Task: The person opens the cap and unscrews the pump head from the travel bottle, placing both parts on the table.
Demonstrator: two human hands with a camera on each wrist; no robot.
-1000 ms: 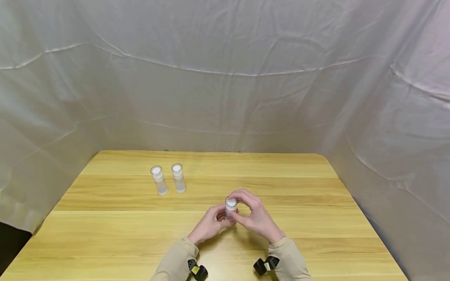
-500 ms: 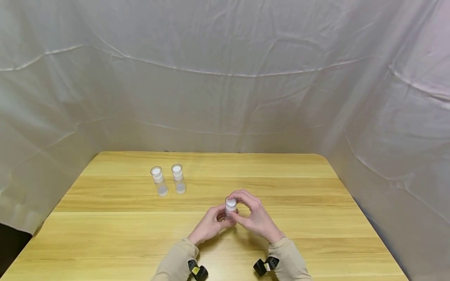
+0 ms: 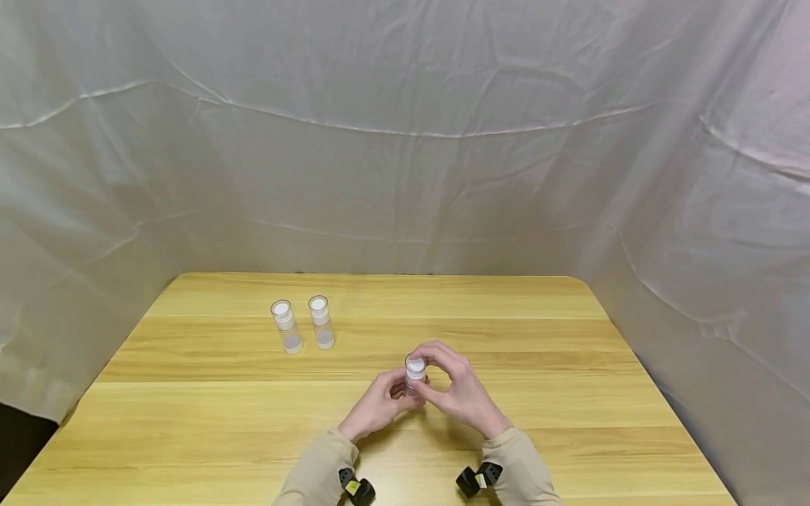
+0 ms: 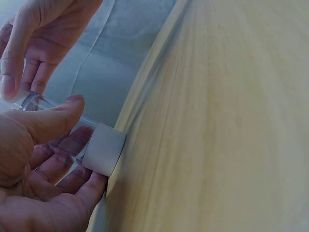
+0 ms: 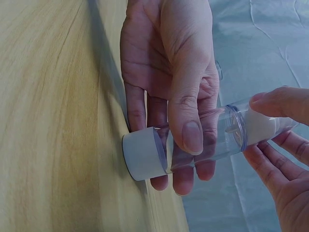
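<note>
A small clear bottle with a white base and a white top under a clear cap stands upright in front of the person. The left hand holds its clear body, thumb on one side and fingers on the other. At the upper end, the right hand pinches the clear cap between thumb and fingers. In the right wrist view the white base meets the tabletop. The left wrist view also shows this base, below the left thumb. Part of the bottle's body is hidden by fingers.
Two similar bottles, a left one and a right one, stand upright toward the back left of the wooden table. A grey cloth hangs behind the table and along both sides.
</note>
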